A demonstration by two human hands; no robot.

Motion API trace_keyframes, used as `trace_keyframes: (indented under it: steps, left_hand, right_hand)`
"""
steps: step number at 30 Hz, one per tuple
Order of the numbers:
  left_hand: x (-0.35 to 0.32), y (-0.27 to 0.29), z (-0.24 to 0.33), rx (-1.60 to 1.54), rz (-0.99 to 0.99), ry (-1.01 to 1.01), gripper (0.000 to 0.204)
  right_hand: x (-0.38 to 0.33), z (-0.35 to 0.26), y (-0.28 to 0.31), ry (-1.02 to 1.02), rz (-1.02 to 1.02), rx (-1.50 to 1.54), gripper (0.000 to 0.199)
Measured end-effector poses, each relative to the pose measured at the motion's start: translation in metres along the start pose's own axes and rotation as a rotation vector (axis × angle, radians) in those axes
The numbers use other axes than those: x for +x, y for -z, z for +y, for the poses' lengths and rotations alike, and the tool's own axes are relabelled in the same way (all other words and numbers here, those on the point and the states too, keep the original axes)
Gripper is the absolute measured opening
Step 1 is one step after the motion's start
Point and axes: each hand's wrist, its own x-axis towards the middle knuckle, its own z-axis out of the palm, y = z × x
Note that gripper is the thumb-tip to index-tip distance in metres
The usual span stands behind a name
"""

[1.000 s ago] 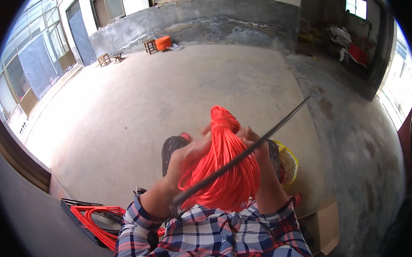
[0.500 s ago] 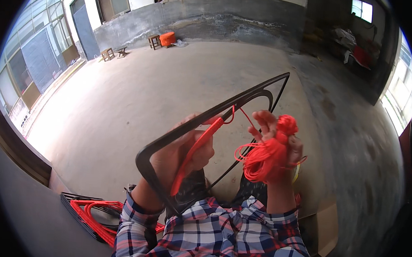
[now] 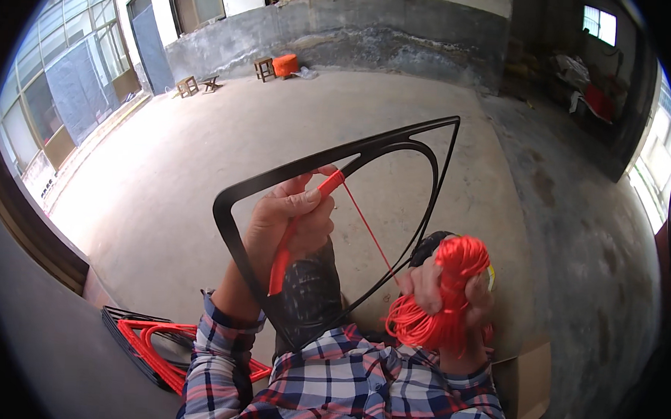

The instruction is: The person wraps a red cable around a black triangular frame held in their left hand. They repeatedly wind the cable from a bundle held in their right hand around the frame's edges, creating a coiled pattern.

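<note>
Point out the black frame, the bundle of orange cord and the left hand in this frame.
black frame point(image 3: 338, 158), head view, on its upper bar.
bundle of orange cord point(image 3: 460, 260), head view, on the top of the coil.
left hand point(image 3: 290, 222), head view, on the back of the hand.

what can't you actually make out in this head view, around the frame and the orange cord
- Left hand: its palm side and how it grips the black frame are hidden behind the fingers.
- Frame's lower corner: lost against the dark knee and plaid sleeve.
- Right hand: mostly covered by the orange cord bundle.
- Stack of strung frames at lower left: cut off by the sleeve and the fisheye rim.
- Small stools by the far wall: too small to detail.
</note>
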Motion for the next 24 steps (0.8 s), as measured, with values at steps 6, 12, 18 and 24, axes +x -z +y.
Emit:
trace_keyframes:
  steps: [6,12,18,24]
  left_hand:
    - [-0.003,-0.006,-0.005,0.178,0.087,-0.044,0.046]
    - [-0.002,-0.037,-0.005,-0.041,0.009,0.028,0.065]
    - [0.011,-0.065,-0.024,-0.219,0.059,0.077,0.067]
    - [0.004,-0.064,-0.026,0.396,0.009,-0.238,0.044]
  right_hand:
    - [0.017,-0.006,0.053,-0.006,0.511,0.109,0.031]
    - [0.041,-0.033,-0.045,-0.250,0.154,-0.447,0.076]
    - [0.085,-0.026,-0.059,0.151,0.243,-1.023,0.033]
    - [0.063,-0.016,0.013,0.084,0.329,-0.308,0.021]
